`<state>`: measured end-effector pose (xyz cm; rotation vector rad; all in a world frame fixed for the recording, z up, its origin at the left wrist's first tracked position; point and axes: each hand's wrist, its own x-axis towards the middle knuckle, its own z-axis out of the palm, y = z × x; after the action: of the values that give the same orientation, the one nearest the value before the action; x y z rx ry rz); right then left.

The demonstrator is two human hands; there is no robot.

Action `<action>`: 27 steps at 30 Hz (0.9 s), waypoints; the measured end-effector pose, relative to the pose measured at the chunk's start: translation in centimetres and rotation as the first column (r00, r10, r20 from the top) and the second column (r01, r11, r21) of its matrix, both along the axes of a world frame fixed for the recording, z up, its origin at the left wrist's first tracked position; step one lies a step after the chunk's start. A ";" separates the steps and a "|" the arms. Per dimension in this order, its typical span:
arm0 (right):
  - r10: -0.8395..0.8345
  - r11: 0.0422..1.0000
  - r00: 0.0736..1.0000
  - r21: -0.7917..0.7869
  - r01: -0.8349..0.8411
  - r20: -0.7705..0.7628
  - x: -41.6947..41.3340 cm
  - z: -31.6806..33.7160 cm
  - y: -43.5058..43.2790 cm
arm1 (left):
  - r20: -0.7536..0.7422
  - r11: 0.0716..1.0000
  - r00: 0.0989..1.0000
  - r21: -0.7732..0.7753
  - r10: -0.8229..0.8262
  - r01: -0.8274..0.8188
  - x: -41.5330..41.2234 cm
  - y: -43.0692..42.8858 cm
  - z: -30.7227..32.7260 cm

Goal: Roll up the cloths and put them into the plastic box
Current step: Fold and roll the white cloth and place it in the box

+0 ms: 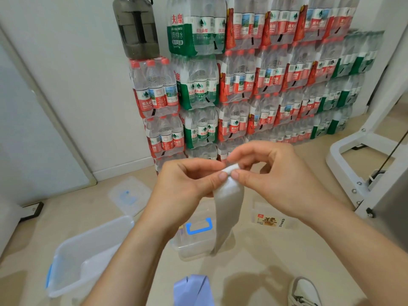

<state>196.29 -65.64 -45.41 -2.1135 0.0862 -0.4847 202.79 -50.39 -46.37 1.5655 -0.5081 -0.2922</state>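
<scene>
1. While a pale grey cloth strip (229, 202) hangs at the centre of the frame, a person's left hand (187, 180) and right hand (276, 173) pinch its small rolled top end between thumbs and forefingers, with the remaining fingers loosely curled.
2. The strip's loose tail drops in front of a small clear plastic box with a blue handle (194, 241), which stands on the beige floor (287, 261) just below the hands. It cannot be told whether cloth and box touch.
3. A larger translucent plastic box with blue clasps (88, 246) sits open at lower left. Above it in the frame, a flat clear plastic lid (130, 195) lies on the floor.
4. A lilac cloth (194, 290) lies at bottom centre, cut off by the frame edge.
5. Right of the small box rests a clear packet with a red-and-black label (273, 219).
6. Shrink-wrapped packs of bottled water (242, 85) are stacked against the white wall across the upper frame, and a dark grey water jug (135, 27) tops the left column.
7. A white metal frame (364, 151) stands at right, with a grey-and-white sneaker (304, 292) at lower right.
</scene>
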 end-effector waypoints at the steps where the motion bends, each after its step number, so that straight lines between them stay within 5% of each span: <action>1: 0.005 1.000 1.000 0.014 -0.005 -0.026 0.1 -0.1 0.1 | 0.014 1.000 1.000 0.024 0.009 -0.009 0.0 0.0 0.0; 5: 0.130 0.897 0.987 0.435 -0.077 -0.095 0.5 -0.6 0.8 | 0.070 0.997 0.995 -0.012 0.077 -0.077 0.2 0.1 -0.2; 8: 0.143 0.805 0.984 0.591 -0.055 -0.103 0.6 -0.7 1.0 | 0.077 0.992 0.990 -0.055 0.114 -0.110 0.1 0.2 -0.2; 20: 0.143 0.739 0.988 0.671 -0.065 -0.061 0.9 -1.2 1.5 | 0.280 0.972 0.935 0.033 0.215 -0.233 0.2 -0.2 -0.4; 27: 0.074 0.770 0.996 0.637 -0.032 -0.040 0.6 -0.5 1.2 | 0.136 0.998 0.989 0.015 0.062 -0.065 -0.2 0.0 -0.4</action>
<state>196.87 -64.46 -45.87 -1.4491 0.1981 -0.2937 202.56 -50.39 -46.74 1.6247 -0.5606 -0.1432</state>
